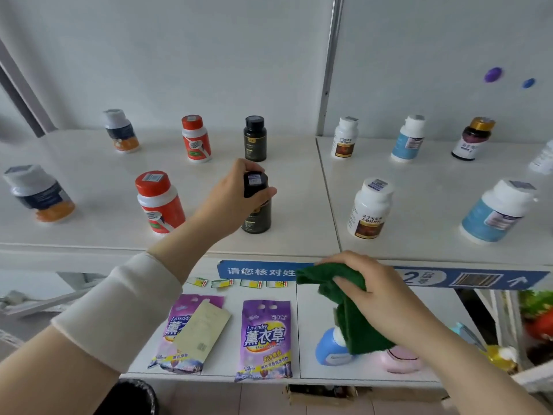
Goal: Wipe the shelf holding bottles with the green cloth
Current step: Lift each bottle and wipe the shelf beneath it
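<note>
The left arm reaches up from below the shelf (89,181), its cream sleeve (119,310) ending short of the wrist. The left hand (236,193) is over the shelf's front part, fingers and thumb curled round the cap of a black bottle (256,217). The right hand (368,283) sits at the shelf's front edge, knuckles up, fingers bunched on a green cloth (344,298), forearm bare.

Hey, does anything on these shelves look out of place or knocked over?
One thing: on the lower shelf a beige packet lies askew across the left lavender bag, covering part of its print. The bottles on the upper shelf all stand upright.
</note>
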Demonstrator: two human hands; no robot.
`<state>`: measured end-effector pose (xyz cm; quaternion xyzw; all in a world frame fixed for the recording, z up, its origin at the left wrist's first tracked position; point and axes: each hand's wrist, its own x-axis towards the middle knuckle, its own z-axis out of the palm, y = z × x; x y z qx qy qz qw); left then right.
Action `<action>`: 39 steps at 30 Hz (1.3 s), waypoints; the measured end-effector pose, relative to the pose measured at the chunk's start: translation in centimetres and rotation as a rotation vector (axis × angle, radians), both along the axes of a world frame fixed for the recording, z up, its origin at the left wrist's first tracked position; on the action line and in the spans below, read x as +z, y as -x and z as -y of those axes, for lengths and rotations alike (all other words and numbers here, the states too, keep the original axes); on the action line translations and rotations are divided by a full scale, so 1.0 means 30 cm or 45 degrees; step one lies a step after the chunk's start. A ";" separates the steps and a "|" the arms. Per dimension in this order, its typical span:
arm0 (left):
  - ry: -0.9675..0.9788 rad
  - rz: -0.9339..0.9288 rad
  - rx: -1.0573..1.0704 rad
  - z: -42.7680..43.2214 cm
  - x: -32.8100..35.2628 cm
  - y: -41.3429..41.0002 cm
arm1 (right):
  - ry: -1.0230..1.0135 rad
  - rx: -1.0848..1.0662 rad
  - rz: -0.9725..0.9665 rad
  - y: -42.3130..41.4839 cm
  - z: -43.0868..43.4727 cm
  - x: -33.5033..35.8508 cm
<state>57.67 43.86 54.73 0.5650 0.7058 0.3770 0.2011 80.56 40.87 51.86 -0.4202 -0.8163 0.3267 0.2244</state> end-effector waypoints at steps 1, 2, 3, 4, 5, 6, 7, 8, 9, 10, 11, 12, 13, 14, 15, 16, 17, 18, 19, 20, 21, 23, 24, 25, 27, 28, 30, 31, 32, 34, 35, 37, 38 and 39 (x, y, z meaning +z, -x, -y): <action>0.000 -0.085 0.043 0.005 0.007 -0.014 | 0.148 -0.061 -0.129 -0.027 0.012 0.007; -0.061 -0.175 0.096 0.011 0.017 -0.030 | 0.305 -0.137 -0.304 -0.055 0.022 0.014; -0.199 -0.248 0.127 0.020 0.032 -0.053 | 0.468 -0.214 -0.484 -0.086 0.027 0.021; -0.376 -0.293 0.109 0.029 0.050 -0.084 | 0.627 -0.286 -0.655 -0.119 0.025 0.031; -0.519 -0.318 0.035 0.036 0.068 -0.124 | 0.740 -0.343 -0.805 -0.151 0.021 0.045; -0.585 -0.328 -0.073 0.037 0.081 -0.169 | 0.790 -0.383 -0.902 -0.184 0.012 0.058; -0.586 -0.315 -0.183 0.032 0.087 -0.218 | 0.792 -0.414 -0.964 -0.214 -0.002 0.072; -0.547 -0.282 -0.275 0.019 0.086 -0.267 | 0.772 -0.450 -1.017 -0.237 -0.022 0.086; -0.486 -0.247 -0.345 0.000 0.078 -0.313 | 0.740 -0.484 -1.060 -0.254 -0.043 0.103; -0.418 -0.224 -0.384 -0.024 0.066 -0.353 | 0.700 -0.511 -1.088 -0.267 -0.068 0.121; -0.347 -0.209 -0.393 -0.049 0.050 -0.385 | 0.655 -0.534 -1.107 -0.275 -0.097 0.135; -0.281 -0.193 -0.383 -0.075 0.032 -0.408 | 0.605 -0.569 -1.112 -0.280 -0.130 0.146; -0.229 -0.163 -0.366 -0.098 0.015 -0.425 | 0.547 -0.619 -1.095 -0.279 -0.167 0.154; -0.189 -0.119 -0.350 -0.118 -0.001 -0.433 | 0.483 -0.666 -1.056 -0.275 -0.209 0.156; -0.163 -0.062 -0.337 -0.133 -0.014 -0.438 | 0.399 -0.714 -1.000 -0.268 -0.260 0.149; -0.151 -0.007 -0.321 -0.146 -0.024 -0.438 | 0.298 -0.760 -0.920 -0.260 -0.317 0.136; -0.148 0.034 -0.294 -0.155 -0.027 -0.436 | 0.183 -0.806 -0.818 -0.249 -0.376 0.118; -0.150 0.060 -0.254 -0.162 -0.024 -0.429 | 0.066 -0.852 -0.696 -0.235 -0.438 0.097; -0.160 0.082 -0.199 -0.169 -0.014 -0.418 | -0.039 -0.893 -0.542 -0.221 -0.499 0.075; -0.184 0.104 -0.137 -0.175 0.000 -0.403 | -0.122 -0.922 -0.355 -0.206 -0.558 0.050; -0.222 0.122 -0.075 -0.179 0.017 -0.384 | -0.184 -0.925 -0.134 -0.190 -0.612 0.026; -0.316 0.138 0.040 -0.178 0.056 -0.344 | -0.236 -0.826 0.305 -0.155 -0.701 -0.018; -0.355 0.123 0.089 -0.174 0.074 -0.323 | -0.237 -0.728 0.438 -0.132 -0.732 -0.029; -0.384 0.097 0.128 -0.170 0.089 -0.305 | -0.224 -0.600 0.493 -0.103 -0.753 -0.037; -0.423 0.064 0.184 -0.163 0.106 -0.279 | -0.196 -0.285 0.469 -0.036 -0.741 -0.036; -0.434 0.064 0.201 -0.161 0.111 -0.269 | -0.187 -0.129 0.434 -0.009 -0.706 -0.031; -0.437 0.073 0.219 -0.164 0.114 -0.257 | -0.188 0.142 0.349 0.006 -0.598 -0.024; -0.432 0.080 0.216 -0.163 0.114 -0.254 | -0.182 0.243 0.309 -0.010 -0.530 -0.022; -0.425 0.091 0.200 -0.163 0.112 -0.255 | -0.180 0.321 0.272 -0.038 -0.465 -0.021; -0.403 0.121 0.144 -0.162 0.108 -0.264 | -0.175 0.436 0.219 -0.106 -0.370 -0.029; -0.380 0.131 0.108 -0.162 0.105 -0.271 | -0.174 0.449 0.209 -0.134 -0.355 -0.033; -0.338 0.120 0.048 -0.163 0.098 -0.286 | -0.154 0.355 0.225 -0.157 -0.396 -0.028; -0.326 0.114 0.033 -0.166 0.096 -0.289 | -0.140 0.260 0.250 -0.157 -0.452 -0.027; -0.322 0.114 0.028 -0.168 0.097 -0.290 | -0.136 0.134 0.283 -0.151 -0.527 -0.028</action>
